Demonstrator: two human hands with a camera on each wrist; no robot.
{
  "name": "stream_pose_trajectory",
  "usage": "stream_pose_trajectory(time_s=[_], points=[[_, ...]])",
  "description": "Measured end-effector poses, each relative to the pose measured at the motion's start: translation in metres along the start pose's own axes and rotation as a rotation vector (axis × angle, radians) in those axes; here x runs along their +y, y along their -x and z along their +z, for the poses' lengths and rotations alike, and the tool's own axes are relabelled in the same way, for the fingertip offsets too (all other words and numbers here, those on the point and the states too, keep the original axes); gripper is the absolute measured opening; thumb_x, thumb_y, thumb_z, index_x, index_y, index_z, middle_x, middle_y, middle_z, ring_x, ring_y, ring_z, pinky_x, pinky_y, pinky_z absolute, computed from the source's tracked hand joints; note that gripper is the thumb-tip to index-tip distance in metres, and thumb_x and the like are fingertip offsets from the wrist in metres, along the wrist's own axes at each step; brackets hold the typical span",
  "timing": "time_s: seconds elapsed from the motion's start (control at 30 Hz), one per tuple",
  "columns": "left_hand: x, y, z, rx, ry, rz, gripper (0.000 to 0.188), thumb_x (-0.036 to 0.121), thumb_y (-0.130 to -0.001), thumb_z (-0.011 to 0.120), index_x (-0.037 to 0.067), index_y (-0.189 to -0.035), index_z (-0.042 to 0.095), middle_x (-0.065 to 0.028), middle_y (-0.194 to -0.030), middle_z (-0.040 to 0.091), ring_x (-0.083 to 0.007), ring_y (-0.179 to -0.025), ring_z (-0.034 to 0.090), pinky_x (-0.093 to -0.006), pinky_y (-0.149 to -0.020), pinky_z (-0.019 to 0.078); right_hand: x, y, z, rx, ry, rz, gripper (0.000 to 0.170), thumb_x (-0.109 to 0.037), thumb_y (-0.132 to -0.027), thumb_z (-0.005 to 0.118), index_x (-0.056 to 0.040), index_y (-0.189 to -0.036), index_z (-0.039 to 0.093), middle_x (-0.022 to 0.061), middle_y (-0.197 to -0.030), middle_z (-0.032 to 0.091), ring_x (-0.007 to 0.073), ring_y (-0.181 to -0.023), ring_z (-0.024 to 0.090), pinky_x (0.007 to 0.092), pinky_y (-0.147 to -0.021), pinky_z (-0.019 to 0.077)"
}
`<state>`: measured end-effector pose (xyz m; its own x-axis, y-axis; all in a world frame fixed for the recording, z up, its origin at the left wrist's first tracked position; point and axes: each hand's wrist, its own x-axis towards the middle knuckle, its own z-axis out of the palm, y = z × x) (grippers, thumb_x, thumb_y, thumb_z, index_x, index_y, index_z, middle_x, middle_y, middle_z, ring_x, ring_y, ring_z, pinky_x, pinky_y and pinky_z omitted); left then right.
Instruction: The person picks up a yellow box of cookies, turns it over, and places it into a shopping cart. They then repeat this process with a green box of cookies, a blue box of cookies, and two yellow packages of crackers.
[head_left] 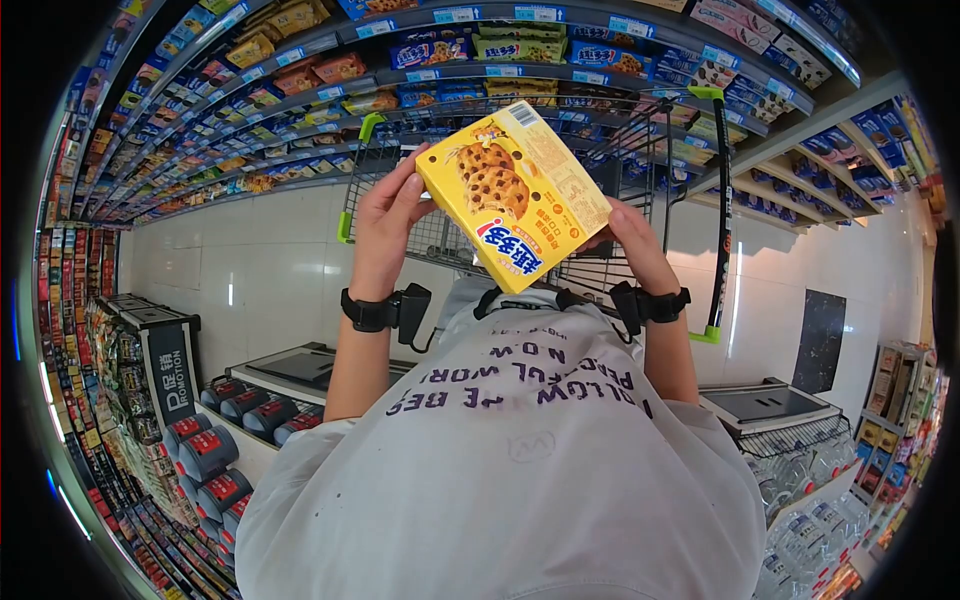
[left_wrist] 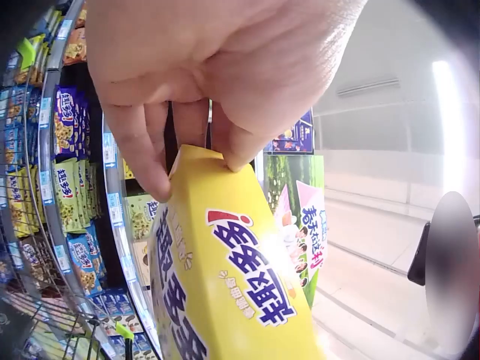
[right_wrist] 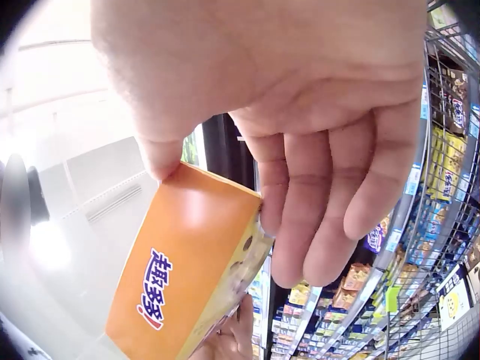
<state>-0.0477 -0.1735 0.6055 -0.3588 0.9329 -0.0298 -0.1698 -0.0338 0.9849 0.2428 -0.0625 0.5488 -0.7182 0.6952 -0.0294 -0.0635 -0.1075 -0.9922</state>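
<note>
A yellow cookie box point(head_left: 520, 195) with pictures of chocolate chip cookies is held tilted in front of the chest, its printed face toward the head camera. My left hand point(head_left: 388, 215) grips its left corner; in the left wrist view, thumb and fingertips pinch the end of the box point(left_wrist: 240, 255). At the right edge my right hand point(head_left: 640, 245) holds it too. The right wrist view shows the thumb on the orange side of the box point(right_wrist: 187, 247) and the fingers on the opposite face. Some fingertips are hidden behind the box in the head view.
A wire shopping cart point(head_left: 440, 235) with green corners and a black handle point(head_left: 722, 230) stands beneath and beyond the box. Shelves of packaged cookies point(head_left: 520, 48) curve across the far side. Dark bottles point(head_left: 215, 470) stack at lower left, clear bottles point(head_left: 820, 530) at lower right.
</note>
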Motion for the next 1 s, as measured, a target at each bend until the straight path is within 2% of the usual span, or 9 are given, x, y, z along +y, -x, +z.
stream_pose_trajectory(time_s=[0.13,0.33,0.4,0.53,0.63,0.73,0.83,0.9,1.0], points=[[0.004,0.002,0.001,0.02,-0.065,-0.013,0.042,0.019,-0.097,0.052,0.002,-0.135,0.047,-0.0089,-0.131,0.054,-0.0152,-0.113,0.056,-0.03,-0.088,0.0514,0.003,0.0,0.0,0.003,0.001,0.063,0.053,-0.046,-0.099,0.036,0.0006,-0.105,0.059,0.0086,-0.082,0.068,0.0127,-0.076,0.065,0.0235,-0.071,0.0482],[0.005,0.0,-0.001,-0.078,-0.113,0.081,0.049,0.023,-0.098,0.047,0.0,-0.14,0.039,-0.011,-0.139,0.048,-0.0189,-0.122,0.05,-0.0347,-0.102,0.04,0.01,-0.004,-0.004,-0.053,-0.042,0.166,0.057,-0.046,-0.101,0.025,-0.0013,-0.092,0.06,0.0109,-0.078,0.067,0.0197,-0.068,0.066,0.0274,-0.066,0.0509],[0.005,0.0,0.003,-0.116,-0.053,0.077,0.053,0.023,-0.097,0.046,-0.002,-0.142,0.034,-0.013,-0.144,0.041,-0.0206,-0.129,0.044,-0.0356,-0.107,0.0339,0.01,-0.006,0.0,-0.014,-0.075,0.24,0.059,-0.047,-0.102,0.022,-0.003,-0.086,0.059,0.0115,-0.073,0.066,0.0214,-0.06,0.065,0.0279,-0.06,0.0514],[-0.001,-0.002,0.007,-0.143,-0.067,0.131,0.057,0.024,-0.095,0.049,0.0,-0.144,0.031,-0.0145,-0.146,0.038,-0.0216,-0.131,0.04,-0.0358,-0.107,0.0327,0.007,-0.004,0.004,-0.01,-0.086,0.259,0.059,-0.048,-0.101,0.02,-0.0045,-0.089,0.057,0.0122,-0.07,0.065,0.0221,-0.057,0.064,0.0293,-0.059,0.0522],[-0.001,-0.001,0.006,-0.238,-0.049,0.282,0.063,0.025,-0.092,0.055,0.003,-0.145,0.029,-0.0167,-0.147,0.035,-0.0227,-0.133,0.039,-0.0356,-0.108,0.0323,0.008,-0.006,0.003,-0.025,-0.152,0.327,0.057,-0.048,-0.101,0.019,-0.0048,-0.097,0.055,0.0114,-0.07,0.065,0.022,-0.058,0.065,0.0295,-0.06,0.0528],[0.002,0.0,0.005,-0.2,-0.102,0.273,0.059,0.013,-0.089,0.061,0.003,-0.142,0.037,-0.0143,-0.142,0.043,-0.0195,-0.127,0.043,-0.0317,-0.104,0.0355,0.007,-0.006,0.002,-0.08,-0.253,0.319,0.068,-0.056,-0.099,0.023,-0.0039,-0.084,0.063,0.0087,-0.07,0.066,0.0191,-0.059,0.066,0.0253,-0.058,0.0502],[-0.001,-0.001,-0.001,-0.165,-0.152,0.241,0.058,0.014,-0.087,0.066,0.003,-0.139,0.042,-0.0122,-0.133,0.051,-0.0174,-0.117,0.051,-0.0298,-0.099,0.0407,0.001,-0.008,0.006,0.059,-0.231,0.361,0.065,-0.054,-0.099,0.026,-0.0034,-0.092,0.065,0.0076,-0.075,0.067,0.0178,-0.065,0.067,0.0243,-0.061,0.05],[-0.002,-0.005,-0.002,-0.126,-0.17,0.209,0.054,0.018,-0.087,0.068,0.002,-0.134,0.047,-0.0102,-0.124,0.056,-0.0156,-0.107,0.056,-0.028,-0.092,0.0449,0.004,-0.014,0.001,0.115,-0.046,0.373,0.052,-0.044,-0.101,0.032,-0.003,-0.124,0.053,0.0091,-0.088,0.069,0.0173,-0.074,0.067,0.0262,-0.069,0.0523],[-0.007,-0.01,-0.008,-0.076,-0.216,0.17,0.047,0.018,-0.088,0.067,0.001,-0.129,0.051,-0.0103,-0.122,0.058,-0.0147,-0.102,0.059,-0.0267,-0.086,0.0485,0.004,-0.015,-0.002,0.109,0.128,0.287,0.047,-0.037,-0.101,0.038,-0.001,-0.126,0.053,0.007,-0.097,0.068,0.0143,-0.084,0.066,0.024,-0.074,0.0508]])
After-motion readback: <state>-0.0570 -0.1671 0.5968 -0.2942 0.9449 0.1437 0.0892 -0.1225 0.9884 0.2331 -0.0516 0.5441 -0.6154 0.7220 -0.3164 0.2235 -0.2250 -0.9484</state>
